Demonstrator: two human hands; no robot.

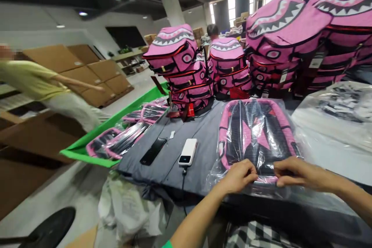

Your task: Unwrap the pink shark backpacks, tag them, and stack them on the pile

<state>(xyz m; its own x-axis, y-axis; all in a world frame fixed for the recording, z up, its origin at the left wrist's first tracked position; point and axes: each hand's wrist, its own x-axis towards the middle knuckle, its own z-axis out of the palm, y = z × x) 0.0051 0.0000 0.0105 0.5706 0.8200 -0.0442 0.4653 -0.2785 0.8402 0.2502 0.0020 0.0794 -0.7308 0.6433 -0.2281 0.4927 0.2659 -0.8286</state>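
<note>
A pink and black backpack (255, 131) lies flat inside a clear plastic bag (213, 180) at the table's near edge, its straps side up. My left hand (240, 176) pinches the bag's near edge at the backpack's lower end, fingers curled closed. A short way to the right, my right hand (296, 172) has its thumb and fingers closed on the same near edge of the plastic. Between the two hands a strip of pink shows through the film.
A white power bank (189, 149) with a cable and a black phone (153, 151) lie left. Stacked pink backpacks (174, 52) with shark mouths stand behind. A green-rimmed bin (87, 155) holds bagged backpacks. Plastic bags (343, 112) lie right. A person (35, 81) walks at far left.
</note>
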